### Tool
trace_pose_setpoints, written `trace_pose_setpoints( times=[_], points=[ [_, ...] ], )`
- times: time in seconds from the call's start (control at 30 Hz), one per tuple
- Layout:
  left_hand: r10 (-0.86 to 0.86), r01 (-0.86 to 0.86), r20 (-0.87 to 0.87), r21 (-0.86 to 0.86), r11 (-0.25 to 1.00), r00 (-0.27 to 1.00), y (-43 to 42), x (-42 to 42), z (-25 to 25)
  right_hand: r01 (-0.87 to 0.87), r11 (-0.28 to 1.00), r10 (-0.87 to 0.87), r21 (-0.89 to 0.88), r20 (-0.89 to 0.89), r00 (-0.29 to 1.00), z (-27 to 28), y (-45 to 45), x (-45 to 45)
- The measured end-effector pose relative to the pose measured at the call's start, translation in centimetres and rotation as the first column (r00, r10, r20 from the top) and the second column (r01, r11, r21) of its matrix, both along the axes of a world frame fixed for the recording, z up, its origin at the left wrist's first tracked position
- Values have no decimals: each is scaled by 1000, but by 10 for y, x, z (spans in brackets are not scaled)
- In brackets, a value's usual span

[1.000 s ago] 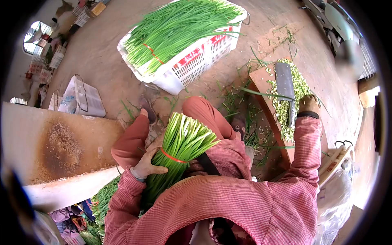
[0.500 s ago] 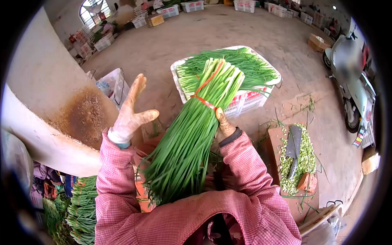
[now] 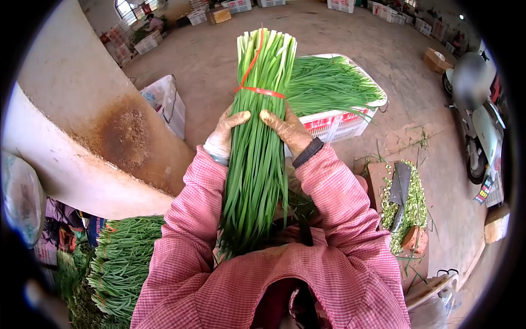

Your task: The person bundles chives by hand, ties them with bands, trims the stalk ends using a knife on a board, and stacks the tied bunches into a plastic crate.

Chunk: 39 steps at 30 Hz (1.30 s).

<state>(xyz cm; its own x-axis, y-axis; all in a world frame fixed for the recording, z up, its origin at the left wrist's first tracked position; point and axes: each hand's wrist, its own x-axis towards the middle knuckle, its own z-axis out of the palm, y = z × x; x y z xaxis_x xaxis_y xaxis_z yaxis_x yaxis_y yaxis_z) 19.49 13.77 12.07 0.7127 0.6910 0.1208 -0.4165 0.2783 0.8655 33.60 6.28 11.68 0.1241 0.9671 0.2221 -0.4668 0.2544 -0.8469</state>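
Observation:
A thick bundle of garlic chives [image 3: 255, 148] stands nearly upright before me, pale cut ends up and green leaves hanging toward my lap. Around its upper part runs a red tie [image 3: 263, 91], with a loose strand rising over the stems. My left hand [image 3: 224, 130], gloved, grips the bundle's left side below the tie. On the right side my right hand [image 3: 289, 129], also gloved, grips it at about the same height. Both thumbs lie on the front; most of the other fingers are hidden behind the leaves.
Behind the bundle sits a white crate [image 3: 350, 129] filled with chives. At right, a cleaver [image 3: 400, 183] lies on chopped stem ends beside a brick piece [image 3: 415, 239]. More tied bundles [image 3: 123, 263] lie lower left, near a pillar [image 3: 82, 126]. A scooter [image 3: 485, 126] stands far right.
My left hand has gone from raised and spread, off the bundle, to gripping its left side. The bundle has turned from leaning right to nearly upright and shifted left.

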Motion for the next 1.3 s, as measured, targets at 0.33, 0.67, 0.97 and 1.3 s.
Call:
trace_pose_setpoints(
  times=[0.33,0.67,0.97,1.3],
  points=[
    [533,-543,101,172,822,840,52,-36,29,203,936,209,-289,916,342,-130,-70,43],
    [782,-773,184,395,495,595,-5,-25,-1,353,835,-542,422,518,661,-18,-31,-13],
    [953,-688,159,723,65,258,-78,-12,-86,136,963,-195,232,252,948,-63,2,-85],
    [795,-456,107,861,227,597,-66,4,-17,161,944,-244,287,284,927,36,39,11]
  ],
)
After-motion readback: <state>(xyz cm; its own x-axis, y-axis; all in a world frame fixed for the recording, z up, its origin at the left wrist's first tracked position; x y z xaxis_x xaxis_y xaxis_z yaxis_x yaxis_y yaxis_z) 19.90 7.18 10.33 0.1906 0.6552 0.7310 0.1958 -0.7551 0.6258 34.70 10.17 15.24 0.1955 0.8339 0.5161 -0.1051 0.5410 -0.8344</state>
